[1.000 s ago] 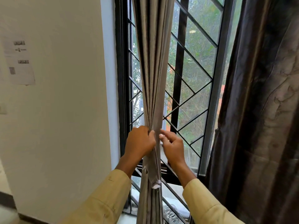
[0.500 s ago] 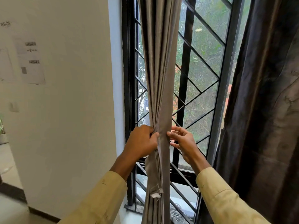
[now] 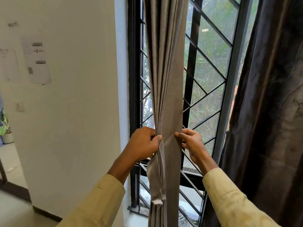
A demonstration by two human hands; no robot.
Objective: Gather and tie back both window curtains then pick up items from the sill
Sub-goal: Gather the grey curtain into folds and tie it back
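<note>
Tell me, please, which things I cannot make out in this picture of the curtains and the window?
All in the head view:
- Printed paper sheets on the white wall: text blurred, too small.
- Right hand: fingertips hidden behind the grey pleated fabric curtain.
- Dark brown glossy curtain: top and right side cut off by the edges.
- Window sill: mostly covered by the grey curtain and black metal grille; any items unidentifiable.

A small label [image 3: 13, 24] on the wall [image 3: 78, 95], up and left of the printed sheet [image 3: 38, 63], seems to read "WS-05" (quite blurred); the sheet's own lines are unreadable.
</note>
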